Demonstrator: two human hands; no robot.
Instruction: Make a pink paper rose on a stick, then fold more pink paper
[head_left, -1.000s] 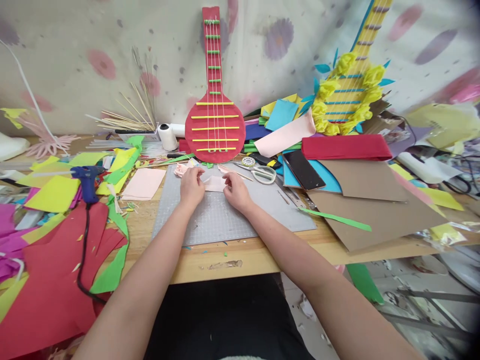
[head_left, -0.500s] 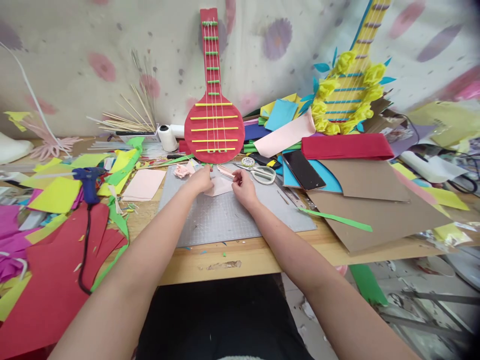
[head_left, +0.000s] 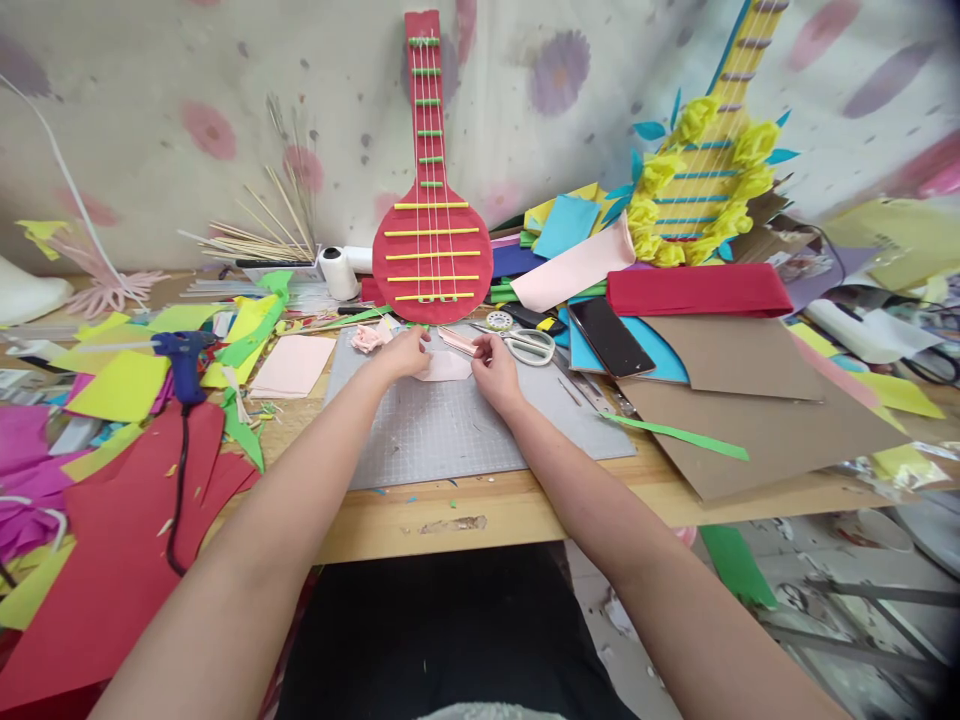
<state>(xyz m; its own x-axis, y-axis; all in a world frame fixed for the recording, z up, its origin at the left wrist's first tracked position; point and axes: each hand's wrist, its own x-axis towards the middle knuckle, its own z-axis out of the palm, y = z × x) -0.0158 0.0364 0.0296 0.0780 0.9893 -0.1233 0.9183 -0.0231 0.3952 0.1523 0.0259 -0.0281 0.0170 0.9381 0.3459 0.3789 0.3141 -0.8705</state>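
Note:
A pale pink paper piece (head_left: 448, 366) lies over the grey cutting mat (head_left: 435, 435) between my two hands. My left hand (head_left: 406, 352) pinches its left end, fingers closed. At its right end my right hand (head_left: 495, 368) is closed on the same piece, fingertips together. Just behind the right fingertips is a narrow folded pink strip (head_left: 457, 341). A crumpled pink paper flower (head_left: 367, 338) rests on the mat left of my left hand. Scissors with pale handles (head_left: 531, 347) lie to the right of my right hand.
Behind the mat stands a red paper instrument (head_left: 433, 262). A blue glue gun (head_left: 186, 365) and pink sheets (head_left: 292, 366) are at left. A black phone (head_left: 611, 337) and brown cardboard (head_left: 757, 440) lie at right, near a yellow flowered instrument (head_left: 697, 195).
The pink piece between my hands looks flatter and more level. The whole view has shifted slightly, with both hands still at the piece's ends.

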